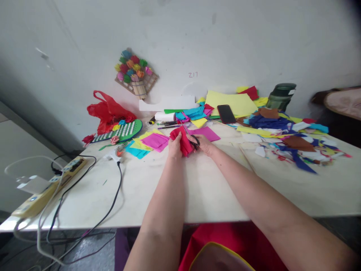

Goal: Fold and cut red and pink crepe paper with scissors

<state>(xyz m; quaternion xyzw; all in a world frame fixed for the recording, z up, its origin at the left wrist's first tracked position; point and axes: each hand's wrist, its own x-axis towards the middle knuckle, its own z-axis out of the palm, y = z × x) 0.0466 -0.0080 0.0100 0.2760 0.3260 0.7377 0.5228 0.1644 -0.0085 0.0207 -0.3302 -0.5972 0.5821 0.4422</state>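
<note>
Red paper (184,145), seemingly a folded stack, is pinched in my left hand (175,146) above the middle of the table. My right hand (205,144) grips a pair of scissors (194,142) with black handles. The scissors' blades point up and left across the red paper; whether they are cutting into it is hard to see. Just left of my left hand lie stacked pink sheets (156,141), over yellow sheets (141,142) and blue sheets (137,151). Another pink sheet (210,133) lies behind my right hand.
A glue gun (114,155) with a black cord and a power strip (47,190) are on the left. Behind them sits a red plastic bag (105,111). A phone (226,114) lies at the back; colourful scraps (299,143) and a dark green container (281,96) occupy the right.
</note>
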